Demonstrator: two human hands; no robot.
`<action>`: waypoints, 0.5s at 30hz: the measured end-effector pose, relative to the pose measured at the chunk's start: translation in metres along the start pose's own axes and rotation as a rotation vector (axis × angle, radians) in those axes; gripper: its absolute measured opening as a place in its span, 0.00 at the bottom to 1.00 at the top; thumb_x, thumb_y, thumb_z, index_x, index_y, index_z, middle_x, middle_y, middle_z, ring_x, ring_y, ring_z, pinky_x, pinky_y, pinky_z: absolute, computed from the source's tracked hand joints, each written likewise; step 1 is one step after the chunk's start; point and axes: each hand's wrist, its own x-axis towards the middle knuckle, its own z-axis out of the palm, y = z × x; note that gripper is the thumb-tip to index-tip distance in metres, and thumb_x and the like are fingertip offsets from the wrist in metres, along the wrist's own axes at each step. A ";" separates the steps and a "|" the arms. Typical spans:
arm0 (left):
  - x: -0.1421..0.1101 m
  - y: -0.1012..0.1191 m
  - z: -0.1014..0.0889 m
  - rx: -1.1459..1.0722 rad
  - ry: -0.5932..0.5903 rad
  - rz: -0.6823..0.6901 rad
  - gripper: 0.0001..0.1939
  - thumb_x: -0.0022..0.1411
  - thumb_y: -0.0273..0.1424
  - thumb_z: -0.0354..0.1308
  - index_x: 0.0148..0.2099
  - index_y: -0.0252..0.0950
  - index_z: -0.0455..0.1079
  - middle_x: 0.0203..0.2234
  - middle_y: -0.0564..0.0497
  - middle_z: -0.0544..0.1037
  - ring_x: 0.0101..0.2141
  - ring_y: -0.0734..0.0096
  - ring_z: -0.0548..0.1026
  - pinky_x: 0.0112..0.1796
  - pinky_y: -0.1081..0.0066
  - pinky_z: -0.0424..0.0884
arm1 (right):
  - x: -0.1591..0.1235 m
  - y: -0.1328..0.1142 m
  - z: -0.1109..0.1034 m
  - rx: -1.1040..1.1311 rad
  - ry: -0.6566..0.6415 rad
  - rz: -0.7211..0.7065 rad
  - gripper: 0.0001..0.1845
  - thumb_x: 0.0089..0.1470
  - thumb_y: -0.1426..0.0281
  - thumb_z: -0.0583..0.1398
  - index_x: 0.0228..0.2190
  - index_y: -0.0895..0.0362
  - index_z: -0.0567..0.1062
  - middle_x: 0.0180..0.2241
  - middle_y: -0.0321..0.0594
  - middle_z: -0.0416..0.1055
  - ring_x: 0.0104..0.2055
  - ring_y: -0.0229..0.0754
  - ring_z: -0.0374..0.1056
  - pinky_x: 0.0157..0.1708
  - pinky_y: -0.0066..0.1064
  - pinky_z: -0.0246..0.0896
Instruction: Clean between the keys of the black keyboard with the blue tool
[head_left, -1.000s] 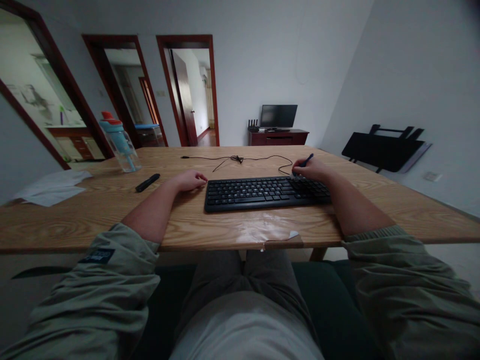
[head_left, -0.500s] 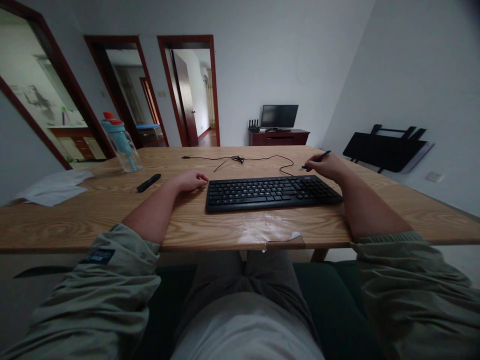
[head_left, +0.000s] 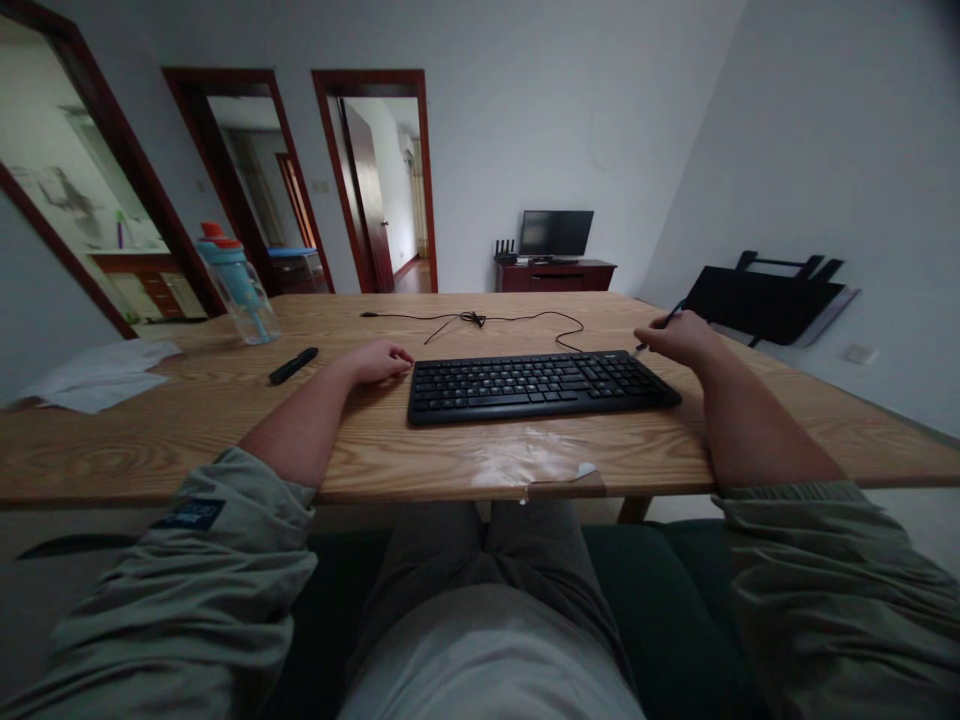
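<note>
a slim dark tool (head_left: pixel 673 315) is clamped between the fingers of the right hand (head_left: pixel 682 340), its tip just beside them near the far corner of the keyboard (head_left: pixel 536 386), which is laid on the tabletop (head_left: pixel 409 460) between both hands' fingers. the fingers of the left hand (head_left: pixel 373 362) are loosely bent beside its left end, nothing seen held. the tool is probably best guided lightly, with the keyboard braced by the left fingers.

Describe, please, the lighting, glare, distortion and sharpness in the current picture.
Head view: dim, cool light, with whitish glare on the table near its front edge; head view: wide-angle distortion, the leftmost door frame leaning strongly; head view: the thin dark tool in the right hand looks indistinct, and markings on the keyboard are hard to read.
</note>
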 end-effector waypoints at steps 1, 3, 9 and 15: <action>0.000 0.000 0.000 -0.001 0.003 0.004 0.22 0.56 0.36 0.56 0.51 0.32 0.75 0.34 0.48 0.79 0.29 0.70 0.71 0.29 0.73 0.64 | -0.003 -0.003 0.001 0.081 -0.017 -0.033 0.14 0.55 0.65 0.57 0.26 0.62 0.76 0.26 0.43 0.70 0.28 0.40 0.62 0.29 0.32 0.53; -0.001 0.001 0.000 -0.006 0.005 0.007 0.22 0.56 0.36 0.57 0.51 0.32 0.76 0.33 0.48 0.79 0.29 0.70 0.71 0.28 0.73 0.63 | -0.008 -0.011 0.004 0.207 -0.070 -0.092 0.13 0.53 0.66 0.57 0.25 0.61 0.75 0.23 0.40 0.68 0.25 0.38 0.59 0.25 0.31 0.51; -0.004 0.007 -0.002 -0.011 -0.013 -0.008 0.21 0.57 0.36 0.56 0.50 0.32 0.76 0.35 0.48 0.79 0.29 0.71 0.71 0.29 0.73 0.64 | -0.009 -0.020 0.014 0.215 -0.142 -0.187 0.12 0.50 0.66 0.59 0.22 0.62 0.75 0.24 0.41 0.71 0.28 0.40 0.63 0.27 0.30 0.54; -0.003 0.005 0.000 -0.031 -0.008 -0.019 0.21 0.57 0.36 0.57 0.50 0.33 0.75 0.33 0.48 0.78 0.27 0.71 0.69 0.27 0.73 0.62 | -0.006 -0.016 0.018 0.216 -0.183 -0.177 0.11 0.51 0.67 0.60 0.24 0.62 0.77 0.27 0.42 0.74 0.30 0.41 0.65 0.28 0.30 0.55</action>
